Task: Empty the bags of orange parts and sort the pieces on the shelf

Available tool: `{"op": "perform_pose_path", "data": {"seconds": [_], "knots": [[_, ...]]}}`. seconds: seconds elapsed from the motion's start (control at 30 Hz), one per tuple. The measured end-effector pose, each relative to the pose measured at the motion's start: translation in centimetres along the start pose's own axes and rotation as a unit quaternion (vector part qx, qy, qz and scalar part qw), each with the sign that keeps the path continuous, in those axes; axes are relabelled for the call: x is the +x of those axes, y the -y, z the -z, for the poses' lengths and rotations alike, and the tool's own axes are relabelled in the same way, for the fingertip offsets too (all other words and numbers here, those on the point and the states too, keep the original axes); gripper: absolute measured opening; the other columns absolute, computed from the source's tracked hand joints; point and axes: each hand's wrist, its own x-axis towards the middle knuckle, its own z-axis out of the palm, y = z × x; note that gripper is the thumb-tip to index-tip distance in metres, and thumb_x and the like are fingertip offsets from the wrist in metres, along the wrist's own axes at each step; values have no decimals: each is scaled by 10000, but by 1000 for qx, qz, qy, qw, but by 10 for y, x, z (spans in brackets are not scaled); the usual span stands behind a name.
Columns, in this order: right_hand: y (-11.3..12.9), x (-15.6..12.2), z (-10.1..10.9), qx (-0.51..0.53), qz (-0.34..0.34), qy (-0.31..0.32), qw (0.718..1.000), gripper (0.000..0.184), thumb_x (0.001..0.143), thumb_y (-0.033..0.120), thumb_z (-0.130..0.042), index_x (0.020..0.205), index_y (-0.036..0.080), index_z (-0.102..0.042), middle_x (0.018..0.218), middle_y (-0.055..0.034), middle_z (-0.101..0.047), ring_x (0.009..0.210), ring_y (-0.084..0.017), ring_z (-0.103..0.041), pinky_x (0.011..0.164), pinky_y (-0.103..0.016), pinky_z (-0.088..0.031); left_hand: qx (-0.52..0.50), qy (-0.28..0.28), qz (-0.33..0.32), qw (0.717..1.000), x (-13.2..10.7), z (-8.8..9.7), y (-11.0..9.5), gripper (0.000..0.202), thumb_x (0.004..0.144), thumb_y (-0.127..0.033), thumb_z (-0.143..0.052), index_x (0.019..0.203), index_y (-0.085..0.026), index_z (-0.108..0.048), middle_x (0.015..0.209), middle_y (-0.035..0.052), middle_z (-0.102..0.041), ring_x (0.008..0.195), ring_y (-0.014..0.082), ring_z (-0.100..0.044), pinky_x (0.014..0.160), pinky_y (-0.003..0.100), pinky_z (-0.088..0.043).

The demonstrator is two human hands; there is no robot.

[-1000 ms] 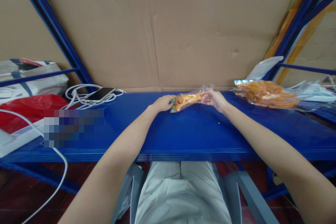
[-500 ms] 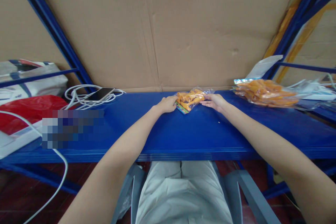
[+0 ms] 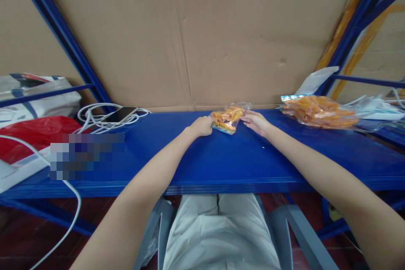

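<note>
A clear plastic bag of orange tube-shaped pieces (image 3: 227,117) is at the back middle of the blue table, with a colourful label strip along its near edge. My left hand (image 3: 202,126) is closed on the bag's left edge, fingers curled. At the right side, my right hand (image 3: 255,122) pinches the bag between thumb and fingers, the other fingers loosely extended. More bags of orange pieces (image 3: 318,112) lie piled at the right on the table, apart from my hands.
White cables (image 3: 91,114) and a phone (image 3: 120,114) lie at the back left. A red bag (image 3: 34,135) and a white bag (image 3: 38,97) are farther left. Cardboard (image 3: 237,38) walls the back of the blue table (image 3: 221,164); blue posts (image 3: 60,29) stand at the sides.
The bag between my hands has turned slightly, its label edge now more level and a little farther from me. Both hands keep hold and have barely shifted.
</note>
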Motion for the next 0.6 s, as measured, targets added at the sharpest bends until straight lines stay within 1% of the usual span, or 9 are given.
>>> {"op": "perform_pose_path", "data": {"seconds": [0.1,0.17,0.2,0.27,0.33,0.37,0.43,0.5,0.6], "knots": [[-7,8,7,-78,44,40,995,361,702,69,-650,1020,238,-688,1064,-10,-771,990,-145,-710,857,-252,-529,9,-17,6,1000,0,5,-3,391,829,-133,-551,1181,-153,-719,1141,140,-766,1079,285,-725,894,306,-550],[-13,16,12,-163,111,87,976,485,694,96,-632,1153,241,-686,1251,-45,-730,1150,-215,-679,991,-366,-528,-7,-28,-1,1000,1,5,0,363,830,-142,-550,1145,-159,-729,1116,122,-775,1064,275,-728,891,305,-550],[-16,21,15,-216,157,112,957,564,677,95,-626,1220,238,-673,1333,-62,-692,1230,-252,-642,1055,-427,-502,-22,-32,-9,999,2,5,3,352,826,-136,-548,1123,-165,-735,1108,106,-780,1059,263,-729,892,298,-548],[-21,29,21,-328,259,141,898,691,645,89,-629,1324,219,-638,1458,-96,-604,1374,-310,-532,1164,-512,-405,-63,-42,-22,997,4,2,11,367,818,-108,-533,1118,-172,-736,1108,79,-783,1051,231,-728,895,274,-544],[-24,36,28,-415,331,153,834,764,656,106,-640,1413,188,-583,1538,-129,-519,1461,-336,-426,1227,-540,-304,-96,-59,-15,994,5,-3,21,442,811,-72,-512,1194,-169,-711,1150,77,-774,1074,215,-720,913,265,-538],[-25,38,30,-443,352,160,809,791,671,124,-648,1454,177,-546,1566,-139,-482,1486,-341,-387,1241,-545,-272,-100,-66,-2,993,6,-7,26,490,805,-57,-506,1248,-165,-686,1189,87,-762,1106,220,-711,934,274,-534],[-26,40,35,-476,370,185,776,836,700,161,-666,1515,175,-477,1600,-148,-431,1510,-341,-345,1245,-549,-256,-87,-64,27,994,6,-12,35,572,795,-42,-510,1343,-159,-627,1282,114,-723,1188,243,-678,984,304,-522],[-25,39,36,-491,371,222,756,846,727,198,-686,1538,181,-445,1609,-152,-417,1515,-335,-335,1242,-544,-262,-73,-41,41,996,6,-17,41,616,801,-50,-521,1405,-159,-578,1334,126,-694,1237,258,-653,1012,320,-511],[-23,33,35,-499,352,256,749,814,779,257,-700,1545,183,-435,1582,-164,-454,1476,-320,-410,1226,-528,-297,-69,-21,35,997,7,-21,46,612,835,-83,-522,1439,-174,-555,1320,116,-704,1229,260,-660,1009,323,-514]]}}
